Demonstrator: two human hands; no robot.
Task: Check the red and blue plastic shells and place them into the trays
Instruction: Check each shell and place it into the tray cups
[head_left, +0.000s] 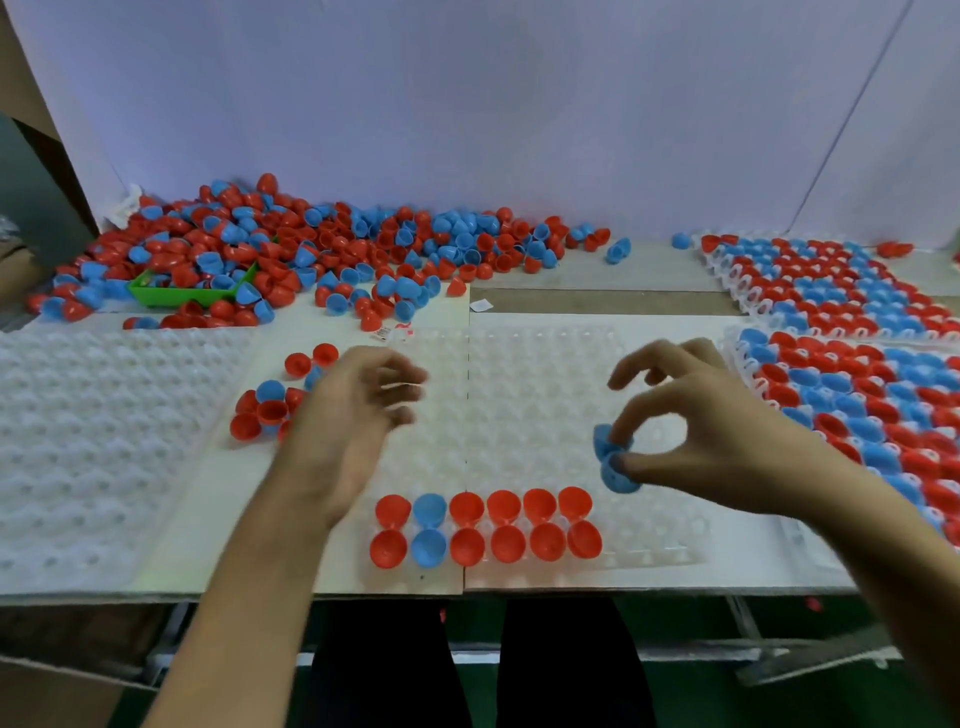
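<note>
A clear dimpled tray (524, 415) lies in front of me, with two rows of shells (485, 527) seated along its near edge, mostly red with one blue column. My right hand (727, 431) pinches a blue shell pair (615, 460) between thumb and forefinger, just above the tray to the right of those rows. My left hand (353, 415) hovers blurred over the tray's left part, fingers loosely bent, holding nothing that I can see. A small cluster of loose red and blue shells (275, 400) lies right beside it.
A big heap of red and blue shells (311, 249) covers the back left, around a green bin (182, 293). An empty dimpled tray (104, 441) lies at the left. Two filled trays (831, 291) (883, 405) sit at the right. The table edge runs close to me.
</note>
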